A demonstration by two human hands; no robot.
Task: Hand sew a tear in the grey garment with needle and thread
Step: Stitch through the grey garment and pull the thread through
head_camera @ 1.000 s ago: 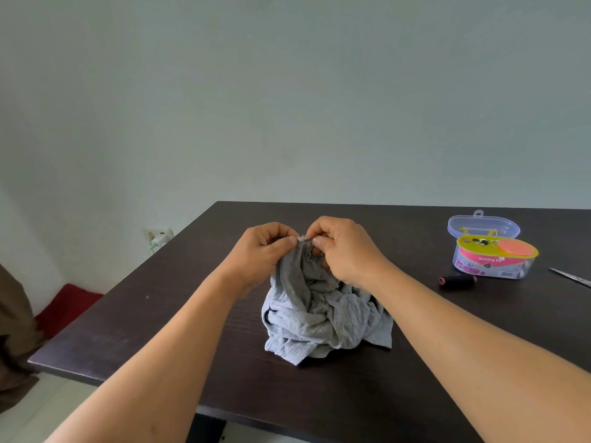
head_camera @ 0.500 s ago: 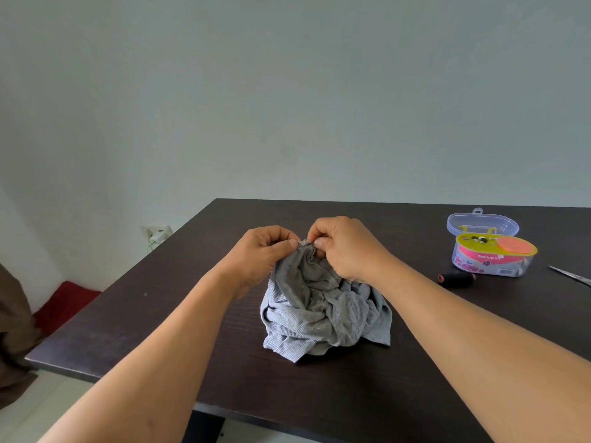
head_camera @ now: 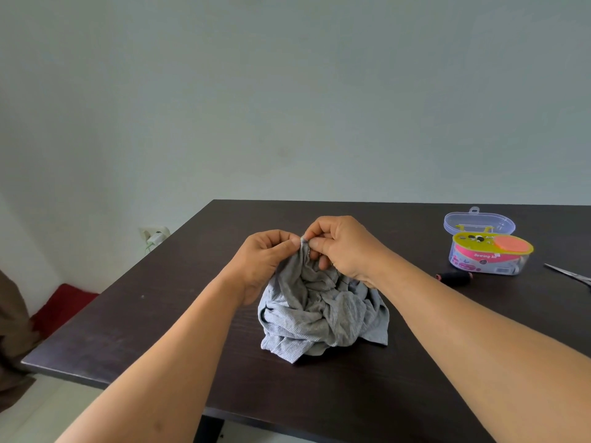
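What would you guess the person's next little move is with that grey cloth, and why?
Probably a small stitch pull: the left hand and right hand both pinch the raised fold of the grey garment close together. The needle is too small to make out, so this is a guess.

Both hands (head_camera: 307, 251) pinch grey garment (head_camera: 323, 311) on table (head_camera: 160, 314).

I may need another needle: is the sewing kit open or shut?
Open: the sewing kit has its clear lid swung back behind it.
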